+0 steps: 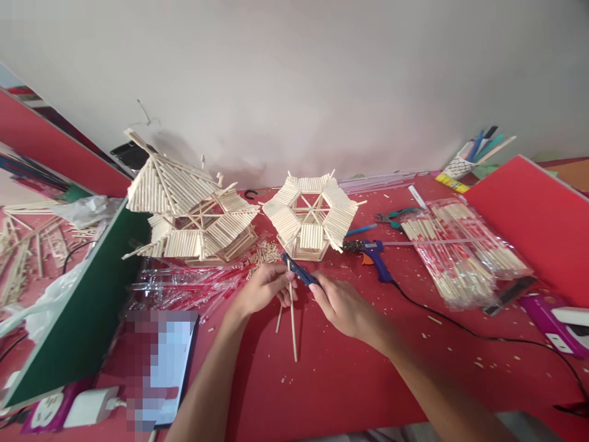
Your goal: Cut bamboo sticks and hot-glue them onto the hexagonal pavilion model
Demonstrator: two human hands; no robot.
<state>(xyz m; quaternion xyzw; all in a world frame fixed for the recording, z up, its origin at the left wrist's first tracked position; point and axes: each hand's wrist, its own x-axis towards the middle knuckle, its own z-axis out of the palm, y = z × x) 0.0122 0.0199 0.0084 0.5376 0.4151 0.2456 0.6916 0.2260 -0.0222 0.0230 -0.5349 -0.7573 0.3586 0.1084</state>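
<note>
My left hand pinches a thin wooden stick near its top end, holding it upright against the red table. My right hand grips a dark blue cutter whose tip meets the stick beside my left fingers. A second shorter stick lies under my left hand. Just behind my hands stands a hexagonal stick roof model. A larger tiered stick model stands to its left, with a heap of short stick pieces between them.
A blue glue gun with its black cord lies right of the models, beside pliers and packs of chopsticks. Empty wrappers, a green board, a tablet and a power strip ring the work area.
</note>
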